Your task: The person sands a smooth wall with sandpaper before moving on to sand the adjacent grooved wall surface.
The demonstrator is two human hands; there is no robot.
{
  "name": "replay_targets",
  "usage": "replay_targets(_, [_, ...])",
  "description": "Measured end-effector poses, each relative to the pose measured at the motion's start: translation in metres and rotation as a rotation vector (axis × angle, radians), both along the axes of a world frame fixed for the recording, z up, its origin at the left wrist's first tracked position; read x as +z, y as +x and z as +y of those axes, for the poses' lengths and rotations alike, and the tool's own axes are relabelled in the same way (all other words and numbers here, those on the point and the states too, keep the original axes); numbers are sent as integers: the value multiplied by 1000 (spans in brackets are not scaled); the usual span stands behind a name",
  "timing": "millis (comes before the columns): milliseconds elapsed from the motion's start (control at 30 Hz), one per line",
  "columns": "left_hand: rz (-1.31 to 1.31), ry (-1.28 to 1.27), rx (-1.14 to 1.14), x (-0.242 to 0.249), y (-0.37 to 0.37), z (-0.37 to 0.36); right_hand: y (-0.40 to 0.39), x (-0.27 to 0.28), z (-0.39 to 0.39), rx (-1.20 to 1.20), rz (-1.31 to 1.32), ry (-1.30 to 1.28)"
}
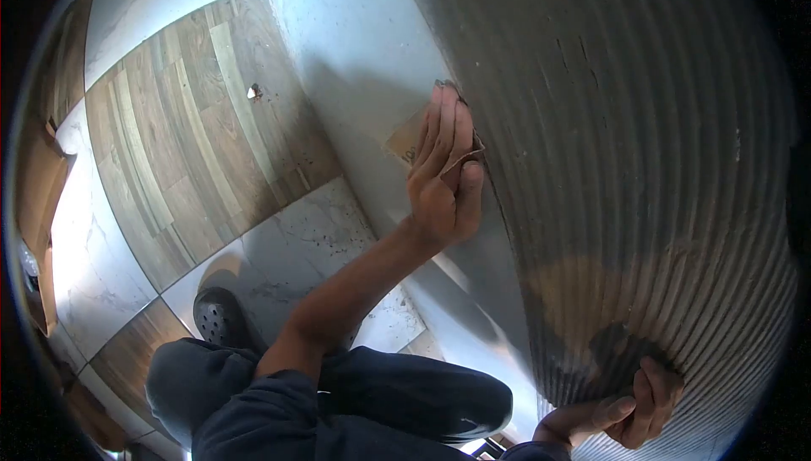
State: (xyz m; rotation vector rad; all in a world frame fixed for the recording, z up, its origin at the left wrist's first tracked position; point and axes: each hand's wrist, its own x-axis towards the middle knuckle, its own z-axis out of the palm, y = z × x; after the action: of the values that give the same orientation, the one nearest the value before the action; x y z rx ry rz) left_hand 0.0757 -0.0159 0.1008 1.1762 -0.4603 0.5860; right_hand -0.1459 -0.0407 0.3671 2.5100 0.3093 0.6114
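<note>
My left hand point(443, 178) reaches up and presses a tan piece of sandpaper point(404, 141) flat against the left edge of a grey-brown ribbed panel point(642, 123). Its fingers point upward and lie together, with the thumb pinching the sheet's lower edge. Printed digits show on the sandpaper's exposed corner. My right hand point(646, 406) rests low on the same ribbed panel, beside a dark worn patch point(621, 347). Its fingers are loosely bent against the grooves and it holds nothing.
A smooth pale wall strip point(355, 64) borders the panel on the left. Below lies a floor of wood-look tiles point(182, 140) and marble-look tiles point(287, 250). My black perforated shoe point(218, 313) and dark trousers point(338, 410) fill the bottom. Cardboard point(38, 199) lies at far left.
</note>
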Motion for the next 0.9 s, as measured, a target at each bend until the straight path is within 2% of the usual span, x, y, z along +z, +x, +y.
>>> replay_targets(167, [-3,-19,60,3,11,2,-3,-3,-5,68,-25,19])
replay_targets(233, [380,-96,-68,15,34,12,-3,-4,-4,62,-21,18])
replay_targets(267, [376,-93,-61,13,37,10,-4,-3,-4,59,-18,17])
replay_targets(333, [238,24,186,8,40,4,-7,3,-5,56,29,14])
replay_targets(500, [221,124,127,9,18,15,-1,6,-3,99,61,57])
replay_targets(567, [227,132,117,11,18,18,-5,8,-3,33,135,14])
replay_targets(600, [300,72,67,14,18,19,5,4,-7,42,108,33])
replay_targets(667, [380,37,22,23,18,18,31,0,-12,359,-154,177])
replay_targets(833, [278,34,203,35,53,8,35,10,-5,287,-189,117])
replay_targets(900, [283,51,172,33,81,13,45,8,5,128,-269,-26])
